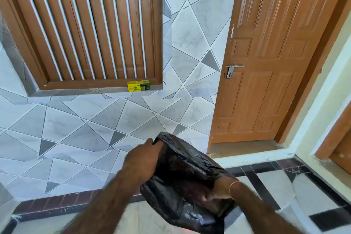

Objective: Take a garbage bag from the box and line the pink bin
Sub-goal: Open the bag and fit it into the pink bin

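Observation:
A black garbage bag (182, 173) is spread out between my two hands at the lower middle of the head view. My left hand (144, 156) grips the bag's upper left edge with its fingers closed on the plastic. My right hand (218, 192) is pushed inside the bag up to the wrist, and its fingers show only dimly through the dark film. A yellow and green garbage bag box (138, 86) stands on the window sill on the far wall. A sliver of pink (187, 230) peeks out under the bag at the bottom edge; the bin itself is hidden.
A brown wooden window with white bars (85, 28) fills the upper left. A brown door (266, 62) stands ajar on the right above a raised step (247, 155). The wall has grey triangular tiles. The floor has white tiles with black borders (322, 218).

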Tool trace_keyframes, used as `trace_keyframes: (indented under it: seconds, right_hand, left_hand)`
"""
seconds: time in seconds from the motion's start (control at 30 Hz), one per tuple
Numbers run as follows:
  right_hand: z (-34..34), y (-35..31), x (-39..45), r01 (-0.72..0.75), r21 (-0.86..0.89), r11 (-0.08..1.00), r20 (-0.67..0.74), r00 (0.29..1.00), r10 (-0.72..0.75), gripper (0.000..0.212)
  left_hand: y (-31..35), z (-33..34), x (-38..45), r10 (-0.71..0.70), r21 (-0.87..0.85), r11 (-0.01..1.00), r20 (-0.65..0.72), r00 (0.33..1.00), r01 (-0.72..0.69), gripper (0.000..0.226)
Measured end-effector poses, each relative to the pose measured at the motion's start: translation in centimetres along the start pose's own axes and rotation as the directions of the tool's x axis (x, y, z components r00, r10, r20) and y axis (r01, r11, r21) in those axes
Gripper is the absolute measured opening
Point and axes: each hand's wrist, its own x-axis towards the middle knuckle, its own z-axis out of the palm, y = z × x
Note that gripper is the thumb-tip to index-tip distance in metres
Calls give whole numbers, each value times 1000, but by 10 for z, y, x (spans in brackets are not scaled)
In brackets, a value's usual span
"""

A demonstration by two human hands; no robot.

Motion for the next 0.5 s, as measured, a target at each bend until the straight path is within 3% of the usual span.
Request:
trace_keyframes:
  seconds: [0.03,0.1,0.17,0.23,0.33,0.4,0.5]
  right_hand:
    - [-8,0,0,41,239,970,-40,999,-32,70]
    - [-24,-2,-1,165,657,735,-198,979,-43,59]
    - [-37,3,5,251,801,544,-354,931,91,70]
    - [-42,12,6,271,764,585,-460,865,201,89]
    - [-31,26,4,61,541,839,-448,865,226,105]
    - [-15,34,2,-68,290,955,-452,869,199,109]
    - [10,49,9,-79,83,993,-532,839,111,101]
  left_hand:
    - [-1,3,1,6,-37,999,26,1000,-5,41]
    - [-2,4,4,17,-93,996,69,997,-11,48]
    - [-3,4,5,8,-73,997,81,997,-2,41]
    - [-4,8,6,-31,41,999,52,998,29,29]
    - [-6,17,2,-110,116,987,-36,993,113,28]
    - [-9,26,1,-160,-1,987,-74,984,160,34]
    - [-12,41,3,-270,-342,906,-13,963,250,48]
